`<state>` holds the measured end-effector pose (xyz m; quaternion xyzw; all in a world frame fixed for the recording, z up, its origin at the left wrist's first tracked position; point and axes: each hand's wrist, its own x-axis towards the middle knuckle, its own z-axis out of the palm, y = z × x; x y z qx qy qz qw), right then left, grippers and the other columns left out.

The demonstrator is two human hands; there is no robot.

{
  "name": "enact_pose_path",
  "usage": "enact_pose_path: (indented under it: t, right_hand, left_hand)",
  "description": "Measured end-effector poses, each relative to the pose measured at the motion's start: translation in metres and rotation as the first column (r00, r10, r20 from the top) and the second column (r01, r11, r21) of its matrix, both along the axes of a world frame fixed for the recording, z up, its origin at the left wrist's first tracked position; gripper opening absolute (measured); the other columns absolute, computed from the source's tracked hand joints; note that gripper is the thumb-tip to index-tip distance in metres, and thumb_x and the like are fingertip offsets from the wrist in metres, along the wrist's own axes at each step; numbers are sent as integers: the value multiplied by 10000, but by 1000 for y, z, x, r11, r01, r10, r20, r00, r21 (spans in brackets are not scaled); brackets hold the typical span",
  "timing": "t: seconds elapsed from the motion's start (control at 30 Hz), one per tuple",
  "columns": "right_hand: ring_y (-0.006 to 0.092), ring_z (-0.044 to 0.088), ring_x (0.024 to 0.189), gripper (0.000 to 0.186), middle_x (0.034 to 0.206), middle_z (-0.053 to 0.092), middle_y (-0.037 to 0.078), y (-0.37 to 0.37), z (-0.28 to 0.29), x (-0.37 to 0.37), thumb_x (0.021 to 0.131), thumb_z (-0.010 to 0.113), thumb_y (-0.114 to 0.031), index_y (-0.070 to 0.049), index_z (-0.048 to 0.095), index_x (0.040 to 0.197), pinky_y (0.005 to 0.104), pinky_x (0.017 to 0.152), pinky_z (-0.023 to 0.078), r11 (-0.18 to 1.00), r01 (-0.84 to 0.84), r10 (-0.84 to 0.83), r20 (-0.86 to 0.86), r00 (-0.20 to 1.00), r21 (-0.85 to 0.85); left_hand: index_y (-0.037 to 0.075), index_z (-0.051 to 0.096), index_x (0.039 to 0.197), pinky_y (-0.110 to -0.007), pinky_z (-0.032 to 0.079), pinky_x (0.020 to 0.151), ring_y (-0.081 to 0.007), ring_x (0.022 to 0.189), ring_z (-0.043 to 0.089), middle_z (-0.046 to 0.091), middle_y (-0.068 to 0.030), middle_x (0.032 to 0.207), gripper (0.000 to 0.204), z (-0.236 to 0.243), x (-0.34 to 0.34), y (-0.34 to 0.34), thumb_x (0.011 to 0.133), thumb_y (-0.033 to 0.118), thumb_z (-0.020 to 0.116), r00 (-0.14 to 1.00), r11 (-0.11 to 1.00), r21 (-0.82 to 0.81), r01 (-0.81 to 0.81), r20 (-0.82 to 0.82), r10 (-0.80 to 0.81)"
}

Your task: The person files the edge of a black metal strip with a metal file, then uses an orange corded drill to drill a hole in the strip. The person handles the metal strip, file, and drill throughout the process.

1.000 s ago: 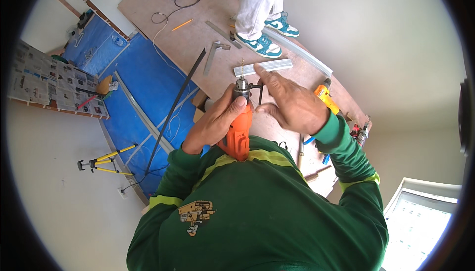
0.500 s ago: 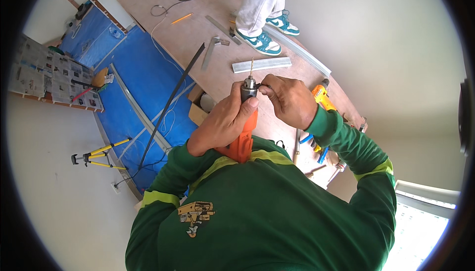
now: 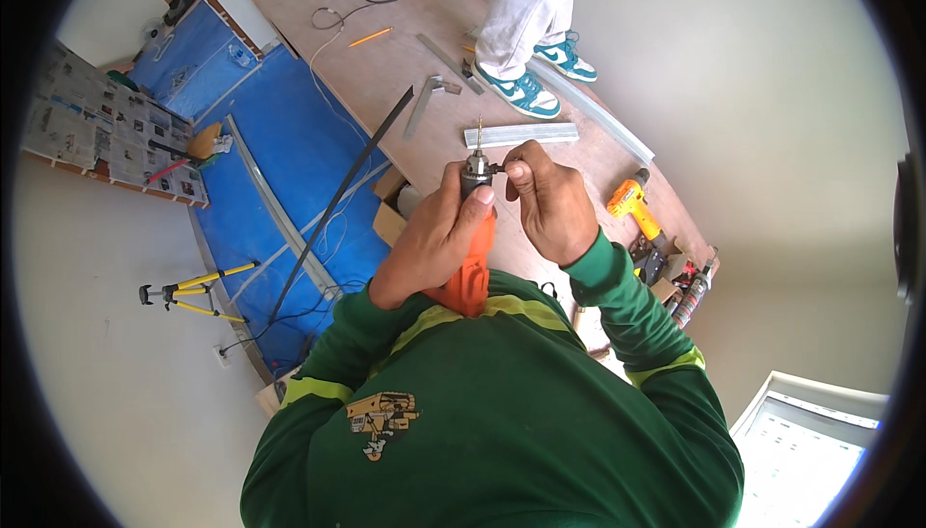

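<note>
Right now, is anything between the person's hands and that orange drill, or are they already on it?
Nothing visible is in the way. The left hand is wrapped around the orange drill body, and the right hand pinches at the chuck near the bit. The other tools lie on the floor board below, apart from the hands.

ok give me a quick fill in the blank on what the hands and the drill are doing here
1. The left hand grips the body of an ____ drill.
2. The right hand pinches a small key at the drill's ____, just below the bit.
3. A second drill, lying on the wooden board, is ____ in colour.
4. The other person standing on the board wears teal and white ____.

Missing words: orange; chuck; yellow; shoes
</note>
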<state>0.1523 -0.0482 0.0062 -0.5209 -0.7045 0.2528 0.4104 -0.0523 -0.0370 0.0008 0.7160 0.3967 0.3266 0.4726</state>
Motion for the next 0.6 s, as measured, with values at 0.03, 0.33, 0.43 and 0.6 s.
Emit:
enact_pose_path:
  t: [0.03, 0.33, 0.43, 0.6]
  right_hand:
    - [501, 686, 741, 293, 780, 685, 235, -1, -3, -2, 1165, 526, -295, -26, 593, 1072, 516, 646, 536, 998, 24, -26, 31, 999, 50]
    - [338, 574, 537, 429, 649, 602, 166, 15, -17, -13, 1165, 539, -334, -14, 594, 885, 441, 544, 464, 976, 79, -136, -282, 950, -203]
    - [193, 488, 486, 484, 608, 544, 72, 22, -6, 9, 1159, 530, -406, -26, 617, 873, 363, 478, 382, 777, -211, -102, -449, 887, -593]
    - [93, 432, 483, 599, 584, 496, 10, 30, 7, 32, 1130, 529, -585, -38, 656, 919, 286, 445, 305, 595, -402, -52, -533, 845, -696]
  left_hand:
    - [-29, 442, 1316, -538, 508, 814, -470, 905, 685, 683, -262, 964, 465, 0, 0, -1, 1186, 417, 437, 1000, 1000, 8, 5, -7, -5]
    - [-20, 423, 1323, -584, 527, 682, -514, 803, 704, 710, -265, 907, 386, -4, 15, -11, 1157, 315, 519, 995, 974, 224, -45, -77, 64]
    - [-7, 417, 1341, -569, 539, 705, -515, 821, 704, 708, -274, 913, 386, -8, 14, -11, 1156, 316, 520, 992, 980, 200, 2, -124, 23]
    - [20, 480, 1351, -461, 563, 763, -384, 830, 723, 703, -216, 928, 395, -17, 9, 5, 1175, 373, 476, 997, 992, 110, 59, 43, -65]
